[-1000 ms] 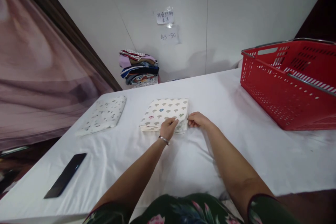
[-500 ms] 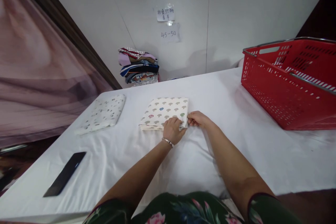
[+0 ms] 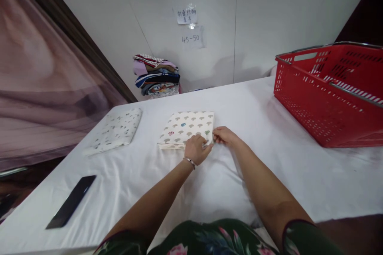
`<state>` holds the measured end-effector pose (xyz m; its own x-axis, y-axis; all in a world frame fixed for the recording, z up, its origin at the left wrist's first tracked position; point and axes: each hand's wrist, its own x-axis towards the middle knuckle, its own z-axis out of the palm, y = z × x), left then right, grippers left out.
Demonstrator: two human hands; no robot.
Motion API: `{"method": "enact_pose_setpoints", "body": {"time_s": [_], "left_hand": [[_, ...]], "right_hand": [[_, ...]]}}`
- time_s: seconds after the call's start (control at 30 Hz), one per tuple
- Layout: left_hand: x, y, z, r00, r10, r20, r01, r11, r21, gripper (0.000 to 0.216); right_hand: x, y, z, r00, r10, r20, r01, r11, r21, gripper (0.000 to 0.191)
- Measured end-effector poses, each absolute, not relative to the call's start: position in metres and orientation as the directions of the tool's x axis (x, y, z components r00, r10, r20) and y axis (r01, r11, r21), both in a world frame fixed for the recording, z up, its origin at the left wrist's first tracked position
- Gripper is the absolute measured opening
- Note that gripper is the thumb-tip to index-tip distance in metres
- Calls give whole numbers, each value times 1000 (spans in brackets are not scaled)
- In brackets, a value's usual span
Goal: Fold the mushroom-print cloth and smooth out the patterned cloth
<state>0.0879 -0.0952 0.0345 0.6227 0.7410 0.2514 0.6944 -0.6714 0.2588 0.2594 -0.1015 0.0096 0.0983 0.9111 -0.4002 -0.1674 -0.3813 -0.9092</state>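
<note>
A cream cloth (image 3: 191, 123) with grey, red, blue and green mushroom prints lies folded into a flat block in the middle of the table. My left hand (image 3: 196, 148), with a bracelet at the wrist, rests on its near right corner, thumb and fingers closing around the edge there. At the cloth's right edge, my right hand (image 3: 224, 135) pinches the fabric between thumb and fingertips, the other fingers curled. The layers under my left hand are partly hidden.
Left of it lies another folded white cloth (image 3: 118, 129) with small dark prints. A flat black object (image 3: 72, 202) lies nearer on the white-covered table (image 3: 269, 175). A red basket (image 3: 314, 103) stands at the right. Folded fabrics (image 3: 157, 75) are stacked by the wall.
The view has shifted very slightly. Both hands stay at the near right corner and right edge of the mushroom cloth, with almost no visible movement.
</note>
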Motion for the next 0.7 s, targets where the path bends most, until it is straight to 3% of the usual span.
{"method": "enact_pose_setpoints", "body": {"time_s": [0.1, 0.4, 0.53, 0.7], "left_hand": [[103, -83, 46, 556, 825, 98, 776, -558, 294, 34], [136, -40, 56, 461, 863, -205, 857, -374, 353, 30], [127, -30, 47, 379, 904, -195, 861, -268, 433, 15], [124, -31, 43, 345, 925, -160, 850, -236, 472, 14]], "right_hand": [[259, -100, 6, 115, 918, -380, -151, -362, -920, 16], [261, -98, 1, 128, 918, -376, -140, -359, -923, 16], [261, -96, 0, 119, 920, -374, -122, -361, -925, 18], [258, -95, 2, 149, 931, -335, -116, -320, -940, 16]]}}
